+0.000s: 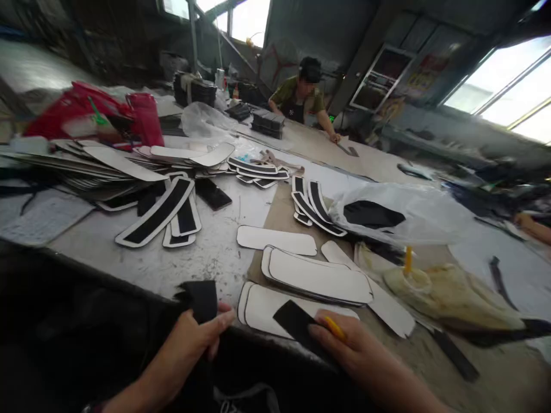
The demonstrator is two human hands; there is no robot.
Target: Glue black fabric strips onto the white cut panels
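At the table's front edge, my left hand (202, 332) is closed on black strips (203, 299) of flat material that stick up above the thumb. My right hand (344, 338) grips another black strip (297, 322), and a yellow tool (334, 328) shows between its fingers; the tool's working end is hidden. That strip overlaps the white curved panels (275, 304) lying just beyond it. A thicker stack of white panels (321, 275) with dark edges rests a little farther back, on brown sheet.
White-edged black panels (159, 213) lie at the left, near a dark phone-like slab (213, 194). A clear plastic bag (430, 212) and a stained bag (465, 292) with a yellow-handled tool are at the right. Across the table a person (301, 94) works.
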